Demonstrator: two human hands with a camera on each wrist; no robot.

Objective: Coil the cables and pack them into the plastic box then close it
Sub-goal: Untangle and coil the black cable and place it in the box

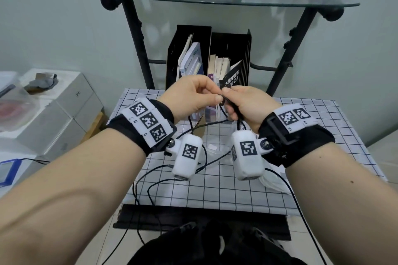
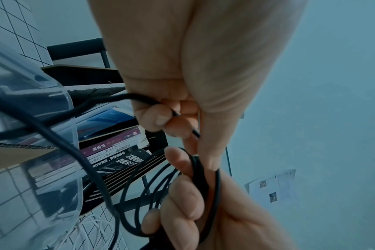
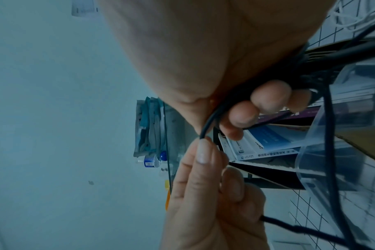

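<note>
Clearly the main risk is the coil springing loose: the right hand (image 1: pixel 243 103) has its fingers curled round several loops of the black cable (image 2: pixel 206 175), and if that grip slackens while the next turn is fed in, the loops could slip off and tangle with the slack trailing below. A second hazard, as I judge it, is the loose run snagging on the wrist cameras or on the rim of the plastic box (image 2: pixel 73 118), since strands hang down across the checked tabletop (image 1: pixel 301 135) and over its near edge.

Both hands are raised above the tabletop, close together and nearly touching. The left hand (image 1: pixel 191 97) pinches a single strand of the cable between thumb and fingertips, just left of the right hand, which holds the gathered coil. The clear box sits on the tabletop below and slightly beyond the hands, apparently open; its contents cannot be made out. A thin white cable (image 3: pixel 349 15) lies on the tabletop nearby, not yet coiled.
</note>
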